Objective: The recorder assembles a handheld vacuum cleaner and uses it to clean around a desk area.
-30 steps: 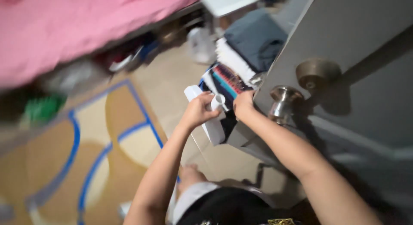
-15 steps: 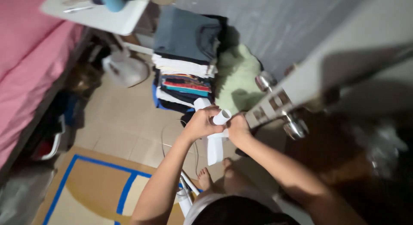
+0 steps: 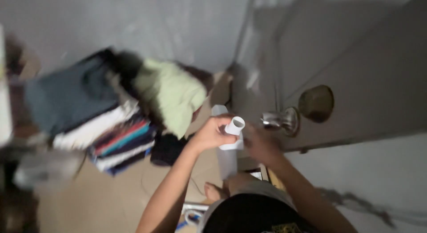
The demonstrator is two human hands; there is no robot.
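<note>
Beside the door (image 3: pixel 369 81), from the head view, I saw the left hand (image 3: pixel 213 134) clamped around a white tube (image 3: pixel 234 125), open end up, apparently to keep it steady at chest height. The right hand (image 3: pixel 260 144) was blurred just beside it; I could not tell its grip. White paper (image 3: pixel 227 155) hung below, close to the silver doorknob (image 3: pixel 280 120). Folded clothes (image 3: pixel 106 126) were stacked on the floor against the wall.

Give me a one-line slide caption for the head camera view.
Both hands, left hand and right hand, hold a white tube-shaped object beside a door knob, folded clothes stacked on the floor.
</note>
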